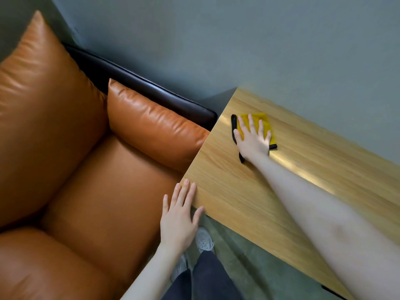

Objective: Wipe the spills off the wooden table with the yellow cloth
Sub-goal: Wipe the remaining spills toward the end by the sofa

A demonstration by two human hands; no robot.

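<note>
A grey-green wall and floor frame a corner where an orange leather sofa point(82, 169), with a dark brown back, butts against the short end of a light wooden table point(249, 191).

In the head view, the only one there is, the table runs from that corner towards the lower right, its far long edge against the wall. The yellow cloth point(263, 123), edged in black, lies flat on the tabletop near the far corner beside the sofa. The right hand point(253, 139) lies on top of it, fingers straight and spread, palm pressing down; nothing is curled round the fabric. That flat press looks chosen to keep as much cloth as possible against the wood while the outstretched arm drives it. A glossy band shines on the wood just behind the wrist, along the forearm; whether it is wetness or light reflecting I cannot tell, and no distinct spill shows.

The left hand point(179, 219) is also flat and relaxed, holding nothing, with its fingertips touching the near corner of the table. It seems to be there as a brace, steadying the body for the long reach. Below, dark trouser legs and a grey shoe point(204, 240) stand on the floor between sofa and table.
</note>
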